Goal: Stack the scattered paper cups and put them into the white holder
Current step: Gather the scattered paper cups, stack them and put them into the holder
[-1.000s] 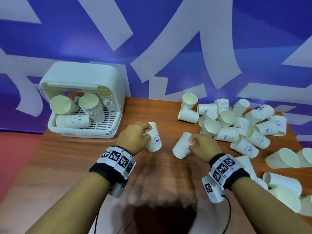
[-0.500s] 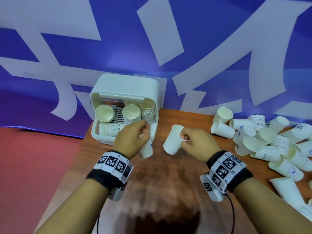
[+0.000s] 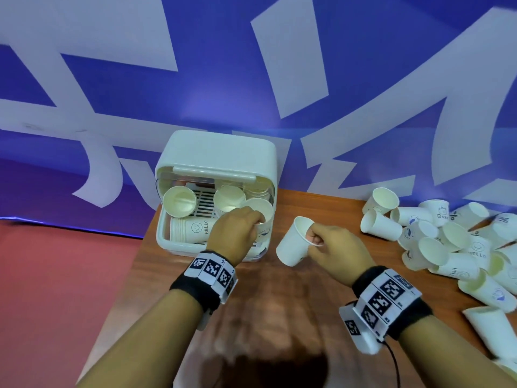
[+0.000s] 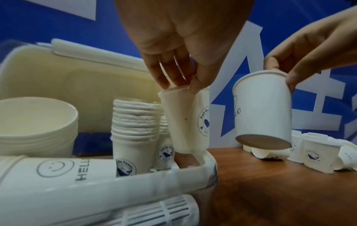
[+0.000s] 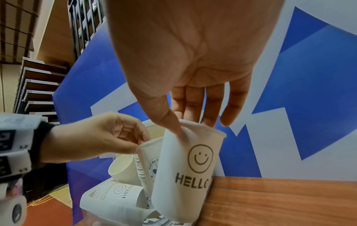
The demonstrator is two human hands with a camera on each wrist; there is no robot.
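Note:
The white holder (image 3: 215, 155) stands at the table's back left, its rim (image 4: 135, 182) close below in the left wrist view, with stacks of paper cups (image 4: 135, 122) inside. My left hand (image 3: 235, 233) pinches the rim of a whale-print cup (image 4: 185, 119) and holds it upright over the holder's right front corner. My right hand (image 3: 333, 247) pinches the rim of a "HELLO" smiley cup (image 5: 189, 168), thumb outside and fingers inside, in the air just right of the holder (image 5: 108, 204). A heap of loose cups (image 3: 436, 233) lies on the table's right.
The wooden table (image 3: 279, 303) is bare between my arms. A blue and white banner (image 3: 251, 79) hangs close behind the holder. Red floor (image 3: 56, 289) lies beyond the table's left edge. One stack of cups (image 3: 193, 228) lies on its side in the holder's front.
Both hands have carried their cups left from the heap. The left cup has gone from in front of the holder to over its right front corner; the right cup follows beside it.

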